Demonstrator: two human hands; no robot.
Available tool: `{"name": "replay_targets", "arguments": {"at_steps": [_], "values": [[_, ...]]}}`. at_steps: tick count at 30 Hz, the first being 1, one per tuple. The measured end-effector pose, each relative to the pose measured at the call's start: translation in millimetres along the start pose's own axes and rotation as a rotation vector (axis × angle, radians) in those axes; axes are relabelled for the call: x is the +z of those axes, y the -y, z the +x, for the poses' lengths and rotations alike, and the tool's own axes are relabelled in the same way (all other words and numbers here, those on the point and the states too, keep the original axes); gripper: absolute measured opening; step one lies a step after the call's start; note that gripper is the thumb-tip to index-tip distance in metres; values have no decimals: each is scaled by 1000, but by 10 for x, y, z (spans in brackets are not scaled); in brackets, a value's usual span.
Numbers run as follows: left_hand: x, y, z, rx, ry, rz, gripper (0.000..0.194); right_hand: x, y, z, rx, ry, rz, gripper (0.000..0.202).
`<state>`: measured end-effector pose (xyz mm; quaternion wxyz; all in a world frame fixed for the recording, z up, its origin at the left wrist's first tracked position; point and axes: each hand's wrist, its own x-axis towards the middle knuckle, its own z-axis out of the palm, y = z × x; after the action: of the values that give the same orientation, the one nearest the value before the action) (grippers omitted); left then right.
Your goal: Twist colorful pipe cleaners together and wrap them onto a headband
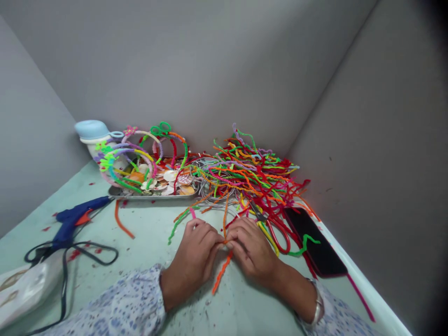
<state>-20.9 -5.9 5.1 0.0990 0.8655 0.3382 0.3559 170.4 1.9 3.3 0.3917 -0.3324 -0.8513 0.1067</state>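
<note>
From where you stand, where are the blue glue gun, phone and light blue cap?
Blue glue gun (80, 211): head view, on its barrel.
Phone (321, 253): head view, on its dark screen.
Light blue cap (91, 129): head view, on its dome.

and scanning the table now, there's no word, brand, number or sign to be read anywhere in this view! nothing legible on the blue glue gun, nothing on the dark face of the smartphone, and nothing on the blue-capped white bottle or the pale plastic packet at the lower left.
</note>
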Motion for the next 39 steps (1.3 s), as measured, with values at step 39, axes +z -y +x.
{"name": "replay_targets", "arguments": {"at_steps": [39], "values": [[-114,-135,-6,-231,-227,-326,19,-3,45,-38,-132,-179,-65,38]]}}
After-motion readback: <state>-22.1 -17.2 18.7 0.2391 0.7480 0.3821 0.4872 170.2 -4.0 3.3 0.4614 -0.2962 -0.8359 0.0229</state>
